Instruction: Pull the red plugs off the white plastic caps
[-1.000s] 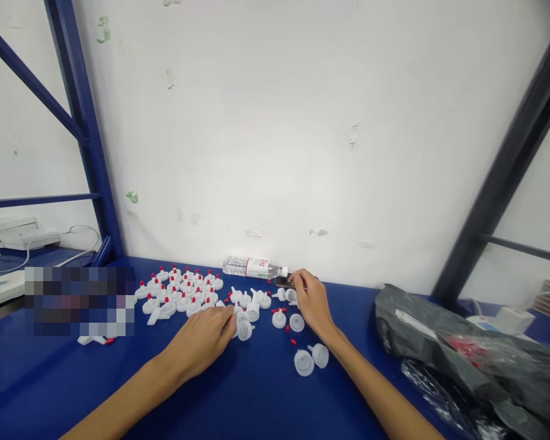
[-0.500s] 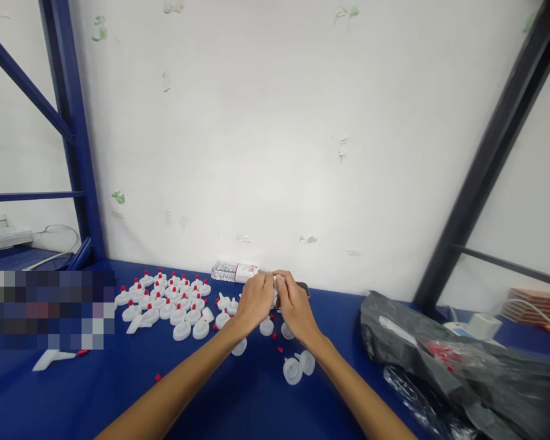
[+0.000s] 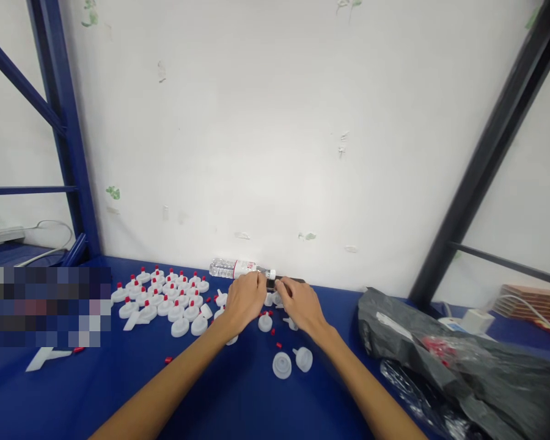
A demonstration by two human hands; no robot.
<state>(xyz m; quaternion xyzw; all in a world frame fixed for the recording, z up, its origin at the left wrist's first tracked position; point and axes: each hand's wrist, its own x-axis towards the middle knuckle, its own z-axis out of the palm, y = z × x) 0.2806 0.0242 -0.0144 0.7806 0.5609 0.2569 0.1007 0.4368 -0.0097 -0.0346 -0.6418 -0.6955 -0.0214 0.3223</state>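
Note:
My left hand [image 3: 246, 300] is curled, its back towards me, just in front of a clear water bottle [image 3: 223, 267] with a label. Whatever its fingers hold, if anything, is hidden. My right hand [image 3: 301, 304] is a little apart from it, fingers bent inward, beside a dark phone-like slab [image 3: 295, 279]; its grip is hidden too. Between and below the hands lie a translucent white spouted lid [image 3: 264, 322] and small red tips [image 3: 279, 345]. Nearer me are an upturned round lid [image 3: 282, 365] and a spouted lid on its side [image 3: 304, 359].
Several white spouted lids with red tips [image 3: 176, 310] stand grouped at left on the blue table [image 3: 238, 403]. A white angled piece [image 3: 46, 358] lies far left. A dark grey plastic bag [image 3: 421, 348] lies at right. Blue and black shelf posts [image 3: 467, 159] flank the wall.
My hands were together, fingertips meeting; now they have come apart and sit lower. The nearest round lid and the spouted lid beside it now lie farther apart.

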